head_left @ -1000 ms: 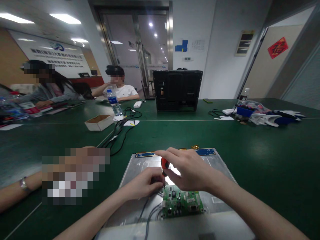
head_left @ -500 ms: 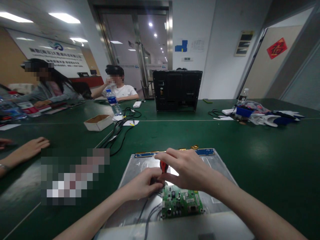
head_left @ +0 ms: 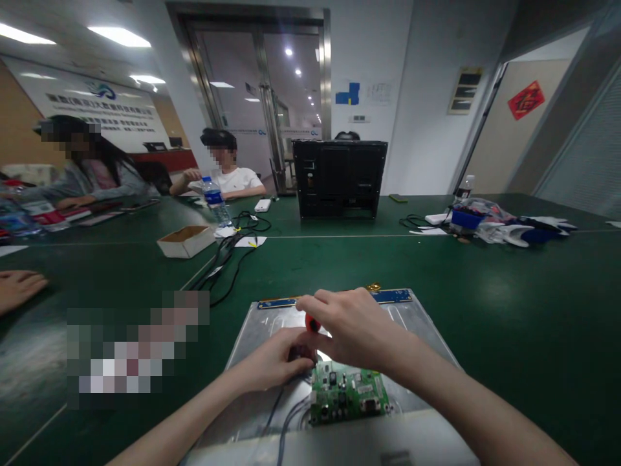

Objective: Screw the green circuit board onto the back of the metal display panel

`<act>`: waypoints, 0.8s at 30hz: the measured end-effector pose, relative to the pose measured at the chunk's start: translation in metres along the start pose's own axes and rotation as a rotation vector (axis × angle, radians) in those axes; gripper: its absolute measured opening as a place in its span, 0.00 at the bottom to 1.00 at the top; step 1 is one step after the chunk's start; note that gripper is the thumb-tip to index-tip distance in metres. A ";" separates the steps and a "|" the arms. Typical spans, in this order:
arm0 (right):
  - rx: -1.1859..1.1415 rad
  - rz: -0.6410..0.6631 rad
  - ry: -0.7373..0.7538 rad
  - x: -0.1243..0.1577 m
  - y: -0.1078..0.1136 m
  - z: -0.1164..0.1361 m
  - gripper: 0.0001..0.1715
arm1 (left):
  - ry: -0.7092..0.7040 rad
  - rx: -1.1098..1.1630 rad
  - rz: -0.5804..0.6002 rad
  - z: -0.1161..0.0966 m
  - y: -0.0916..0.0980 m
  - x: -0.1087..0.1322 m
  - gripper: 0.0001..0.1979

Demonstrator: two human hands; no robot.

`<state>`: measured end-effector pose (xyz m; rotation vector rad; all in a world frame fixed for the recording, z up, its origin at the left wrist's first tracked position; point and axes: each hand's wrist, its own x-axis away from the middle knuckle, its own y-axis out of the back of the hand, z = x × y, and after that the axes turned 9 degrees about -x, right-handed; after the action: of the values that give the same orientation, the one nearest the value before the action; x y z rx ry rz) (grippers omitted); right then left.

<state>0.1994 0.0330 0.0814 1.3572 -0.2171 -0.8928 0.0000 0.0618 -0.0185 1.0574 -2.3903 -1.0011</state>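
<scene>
One green board [head_left: 347,391] lies toward the near edge of the metal panel [head_left: 264,329], and at its far-left corner my right hand [head_left: 352,323] clamps its fingers on a red-handled tool [head_left: 312,322], nearly upright, presumably for straight pressure, my left hand [head_left: 276,355] close beside, its pinch too hidden to tell.

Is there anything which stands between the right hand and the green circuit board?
Nothing visible blocks the right hand from the green circuit board. However, the left hand is close to the board's far left corner, beside the red-handled tool in the right hand.
</scene>
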 end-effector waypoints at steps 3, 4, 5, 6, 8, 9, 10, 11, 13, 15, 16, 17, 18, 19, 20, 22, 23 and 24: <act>0.032 -0.004 -0.030 -0.004 0.000 0.004 0.10 | 0.010 -0.021 -0.017 0.001 -0.001 0.000 0.06; 0.020 0.004 -0.031 -0.004 0.001 0.005 0.11 | 0.002 -0.022 -0.014 0.002 -0.001 -0.001 0.06; 0.004 0.018 -0.029 -0.003 0.002 0.006 0.12 | -0.011 -0.015 -0.009 0.004 -0.002 -0.001 0.05; -0.012 0.035 -0.023 -0.002 0.003 0.005 0.13 | -0.024 0.000 0.000 0.005 -0.003 -0.001 0.05; -0.028 0.065 0.001 0.000 0.005 0.004 0.14 | -0.039 0.038 0.029 0.006 -0.004 -0.002 0.05; -0.028 0.071 0.019 0.002 0.005 0.003 0.15 | -0.041 0.053 0.039 0.006 -0.005 -0.002 0.05; -0.026 0.069 0.038 0.003 0.005 0.002 0.15 | -0.041 0.060 0.045 0.006 -0.005 -0.002 0.06; -0.023 0.061 0.056 0.003 0.004 0.001 0.16 | -0.041 0.057 0.044 0.006 -0.005 -0.002 0.07; -0.016 0.038 0.071 0.003 0.000 -0.001 0.14 | -0.040 0.030 0.019 0.006 -0.005 -0.001 0.08; 0.004 0.018 0.061 0.002 -0.003 -0.002 0.10 | -0.036 -0.007 -0.012 0.006 -0.005 0.000 0.07; 0.015 0.011 0.054 0.001 -0.004 -0.003 0.09 | -0.033 -0.022 -0.024 0.006 -0.005 0.000 0.07; 0.024 0.006 0.048 0.000 -0.005 -0.003 0.09 | -0.030 -0.030 -0.029 0.006 -0.004 0.000 0.07; 0.028 0.004 0.042 0.000 -0.005 -0.003 0.08 | -0.029 -0.031 -0.028 0.006 -0.004 0.000 0.07; 0.024 0.006 0.036 0.000 -0.004 -0.003 0.09 | -0.029 -0.030 -0.023 0.006 -0.004 0.000 0.06; 0.012 0.012 0.032 0.001 -0.003 -0.003 0.09 | -0.032 -0.025 -0.017 0.006 -0.004 0.000 0.06; -0.029 0.032 0.042 0.002 0.000 -0.003 0.13 | -0.048 -0.006 -0.005 0.006 -0.004 -0.001 0.05; -0.048 0.042 0.055 0.003 0.002 -0.004 0.15 | -0.058 0.002 0.003 0.007 -0.005 -0.001 0.04; -0.062 0.049 0.070 0.004 0.003 -0.004 0.17 | -0.065 0.008 0.008 0.007 -0.005 -0.001 0.04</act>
<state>0.2052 0.0333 0.0818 1.3173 -0.1671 -0.8036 -0.0004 0.0638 -0.0269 1.0324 -2.4499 -1.0394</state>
